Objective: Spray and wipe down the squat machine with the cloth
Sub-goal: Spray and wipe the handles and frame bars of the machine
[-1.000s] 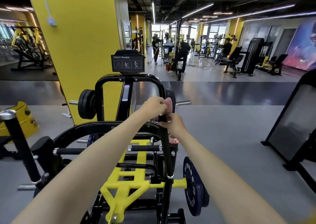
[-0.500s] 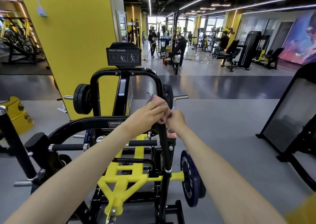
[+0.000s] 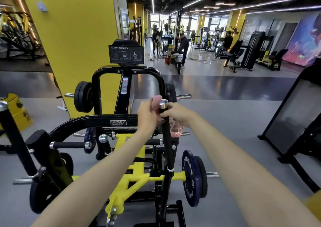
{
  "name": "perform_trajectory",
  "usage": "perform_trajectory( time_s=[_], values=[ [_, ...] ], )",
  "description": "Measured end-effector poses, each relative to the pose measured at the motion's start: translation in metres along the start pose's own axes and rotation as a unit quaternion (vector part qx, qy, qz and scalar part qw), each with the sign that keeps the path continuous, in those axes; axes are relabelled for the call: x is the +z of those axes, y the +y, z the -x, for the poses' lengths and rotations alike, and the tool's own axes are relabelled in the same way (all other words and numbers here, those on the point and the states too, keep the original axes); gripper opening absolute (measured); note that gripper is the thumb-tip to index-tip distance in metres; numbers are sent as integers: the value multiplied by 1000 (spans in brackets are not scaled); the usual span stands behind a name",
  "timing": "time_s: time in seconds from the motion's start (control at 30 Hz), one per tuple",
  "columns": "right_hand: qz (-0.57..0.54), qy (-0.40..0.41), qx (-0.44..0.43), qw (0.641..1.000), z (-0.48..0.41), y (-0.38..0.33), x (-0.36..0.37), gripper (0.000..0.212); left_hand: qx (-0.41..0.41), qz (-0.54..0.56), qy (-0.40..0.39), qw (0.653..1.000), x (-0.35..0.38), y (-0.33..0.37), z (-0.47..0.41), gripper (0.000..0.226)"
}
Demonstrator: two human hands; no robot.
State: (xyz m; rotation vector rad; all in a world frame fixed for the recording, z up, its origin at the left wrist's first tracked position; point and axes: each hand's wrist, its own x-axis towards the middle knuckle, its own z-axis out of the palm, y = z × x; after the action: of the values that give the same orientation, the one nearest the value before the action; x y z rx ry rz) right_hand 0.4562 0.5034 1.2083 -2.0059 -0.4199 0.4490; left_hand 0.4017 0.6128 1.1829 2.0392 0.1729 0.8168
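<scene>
Squat machine, upright post: left hand clamps cloth against post top, right hand opposite grips bottle. Likely faults: bottle knocks post and slips, or bunched cloth misses the cap.

Cloth: pink, just above your left fingers.
Post cap: chrome, between your fingers.
Bottle: clear, seemingly pink-tinted, below your right fingers.
Squat machine: black frame, yellow inner frame.
Weight plate: dark blue, pale lettering.
</scene>
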Motion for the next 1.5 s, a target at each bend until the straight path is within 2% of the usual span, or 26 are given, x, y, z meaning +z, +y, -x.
perform_trajectory(
  time_s=[0.07, 0.13, 0.2, 0.23, 0.3, 0.37, 0.43, 0.5, 0.6, 0.7, 0.8, 0.87, 0.97, 1.1, 1.33, 1.43, 1.5],
  values=[
    [-58, 31, -7, 998, -9, -2, -2, 34, 11, -27, -16, 999, 12, -9, 23, 15],
    [-74, 49, -18, 996, -14, -7, -2, 33, 6, -56, -77, 995, 16, -33, 39, 6],
    [-41, 72, -35, 996, -10, -13, 3, 47, 20, -123, -146, 981, 13, -58, 45, 15],
    [-21, 78, -37, 996, -6, -18, 5, 55, 6, -117, -156, 981, 8, -64, 43, 19],
    [8, 94, -62, 994, -8, -21, 9, 58, -46, -91, -119, 988, 2, -59, 31, 25],
    [41, 126, -88, 987, -11, -23, 13, 52, -89, -56, -25, 994, -1, -45, 12, 19],
    [74, 153, -102, 980, -15, -25, 16, 43, -50, -57, 10, 997, 6, -34, 1, 14],
    [108, 151, -109, 976, -20, -26, 17, 34, -6, -53, -3, 999, 18, -30, 9, 11],
    [171, 140, -99, 970, -25, -25, 21, 30, 17, -52, -12, 998, 36, -47, 27, 13],
    [168, 170, -111, 964, -34, -19, 27, 38, 26, -79, -37, 996, 44, -67, 33, 13],
    [167, 176, -111, 964, -36, -17, 30, 37, 35, -97, -64, 993, 55, -90, 41, 16],
    [163, 175, -115, 964, -38, -14, 30, 36, 31, -97, -84, 991, 65, -105, 50, 9],
    [155, 183, -120, 963, -44, -10, 30, 40, -37, -68, -129, 989, 79, -119, 61, 28],
    [153, 184, -127, 963, -45, -6, 30, 39, -99, -27, -202, 974, 93, -146, 78, 30],
    [154, 197, -145, 957, -48, -3, 28, 34, -155, -104, -293, 938, 114, -178, 100, 34],
    [155, 201, -144, 956, -45, -6, 28, 32, -153, -180, -362, 902, 123, -193, 98, 39],
    [154, 201, -145, 957, -44, -7, 29, 33, -197, -178, -413, 871, 130, -199, 94, 38]
  ],
)
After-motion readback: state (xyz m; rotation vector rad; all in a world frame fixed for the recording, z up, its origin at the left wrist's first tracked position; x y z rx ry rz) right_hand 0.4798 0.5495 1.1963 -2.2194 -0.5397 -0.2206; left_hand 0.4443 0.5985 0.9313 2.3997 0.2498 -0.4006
